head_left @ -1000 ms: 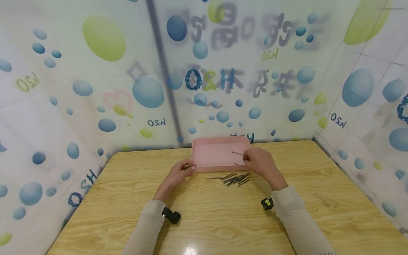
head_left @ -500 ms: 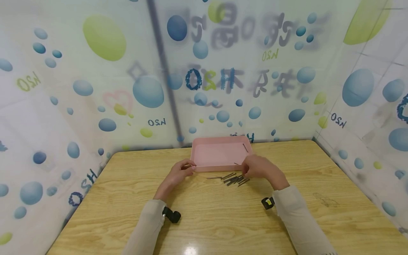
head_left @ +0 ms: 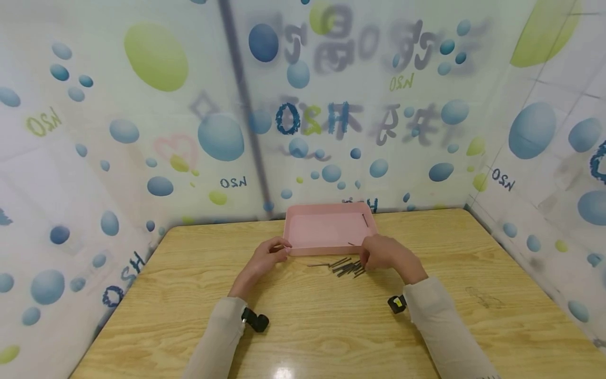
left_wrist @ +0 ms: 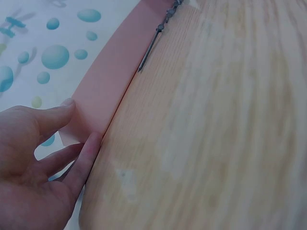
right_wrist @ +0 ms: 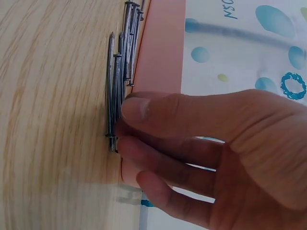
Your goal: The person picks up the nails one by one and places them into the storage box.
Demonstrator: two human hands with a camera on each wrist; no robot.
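Note:
Several dark steel nails (head_left: 344, 266) lie in a loose pile on the table in front of a pink tray (head_left: 326, 251). My right hand (head_left: 384, 252) is at the pile's right end, its thumb and index finger pinching at a nail (right_wrist: 115, 91); the pinched part is hidden behind the fingertips. My left hand (head_left: 266, 256) holds the tray's front left corner, with thumb and fingers either side of it in the left wrist view. Inside the tray, one nail (head_left: 365, 220) lies along the right side and another (head_left: 352, 243) near the front wall.
The tray stands at the back of a wood-grain table (head_left: 303, 326), close to a patterned curtain (head_left: 213, 173). A single nail (left_wrist: 151, 50) points left from the pile. A faint outline mark (head_left: 484, 297) shows on the table at right.
My right hand let go of a nail over the tray; it now lies at the right side. The hand then came down and forward to the pile. My left hand stayed put.

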